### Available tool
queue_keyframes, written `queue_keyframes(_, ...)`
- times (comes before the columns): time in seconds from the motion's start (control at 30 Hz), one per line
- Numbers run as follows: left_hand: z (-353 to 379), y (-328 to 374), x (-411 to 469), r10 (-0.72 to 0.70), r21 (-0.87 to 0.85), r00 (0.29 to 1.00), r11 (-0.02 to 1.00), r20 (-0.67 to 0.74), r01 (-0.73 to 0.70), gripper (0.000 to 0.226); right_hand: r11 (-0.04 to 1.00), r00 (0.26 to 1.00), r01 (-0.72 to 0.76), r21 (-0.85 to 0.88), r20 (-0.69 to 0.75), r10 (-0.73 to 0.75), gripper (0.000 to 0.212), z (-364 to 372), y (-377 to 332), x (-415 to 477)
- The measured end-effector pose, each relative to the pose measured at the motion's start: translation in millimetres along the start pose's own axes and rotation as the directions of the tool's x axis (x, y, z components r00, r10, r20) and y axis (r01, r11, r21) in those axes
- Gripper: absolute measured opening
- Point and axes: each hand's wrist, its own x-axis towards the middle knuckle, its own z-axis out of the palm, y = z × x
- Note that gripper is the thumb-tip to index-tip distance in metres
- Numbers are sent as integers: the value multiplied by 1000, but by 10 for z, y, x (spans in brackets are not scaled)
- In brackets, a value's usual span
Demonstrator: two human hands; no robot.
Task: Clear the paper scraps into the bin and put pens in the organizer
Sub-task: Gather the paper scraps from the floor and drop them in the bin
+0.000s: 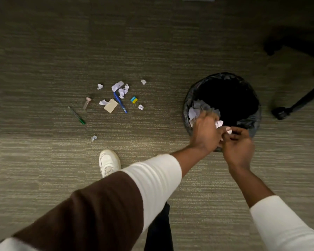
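Left hand [205, 131] and right hand [237, 142]: together over bin [190, 98] rim, pinching crumpled scraps [219, 123]; some paper already inside. Outstanding on carpet [43, 160]: several loose scraps [123, 91], blue pen [120, 102], green pen [76, 115]. Organizer: not visible.

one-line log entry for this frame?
phase: binning scraps | left hand + right hand: over bin, holding paper scraps | floor: blue pen, green pen
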Motion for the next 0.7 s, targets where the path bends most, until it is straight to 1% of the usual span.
queue_keyframes(0.07, 60, 39, 59, -1, 38, 999, 999, 41, 0, 46, 999, 999, -47, -3, -27, 47, 36, 22, 43, 79)
queue_keyframes(0.1, 69, 34, 66, 2, 55, 999, 998, 49, -5, 47, 998, 998, -49, -28, -30, 48, 35, 37, 58, 97)
queue_keyframes(0.17, 46, -45, 53, 13, 93, 999, 996, 51, -17, 37, 999, 999, -33, -43, 15, 34, 26, 94, 67, 89)
queue_keyframes(0.23, -34, -199, 15, 3, 133, 998, 991, 58, -11, 19, 1000, 994, -22, -18, 111, 24, 21, 184, 65, 37)
queue_keyframes(0.3, -162, -403, -45, -47, 155, 996, 987, 80, 34, 8, 1000, 982, -5, 18, 188, 2, 19, 291, 23, -63)
queue_keyframes(0.4, -412, -720, -184, -129, 214, 988, 971, 86, 108, 10, 991, 966, 136, -12, 222, -130, 14, 451, -80, -239)
queue_keyframes(0.47, -589, -948, -279, -200, 243, 976, 954, 83, 175, 13, 981, 943, 191, -39, 285, -172, 12, 580, -154, -341)
queue_keyframes(0.57, -896, -1308, -360, -297, 284, 952, 922, 75, 265, 17, 987, 906, 155, -46, 406, -123, 12, 804, -302, -478)
queue_keyframes(0.7, -1324, -1752, -397, -375, 322, 926, 884, 55, 339, 15, 986, 847, 144, -80, 526, -81, 14, 1117, -560, -603)
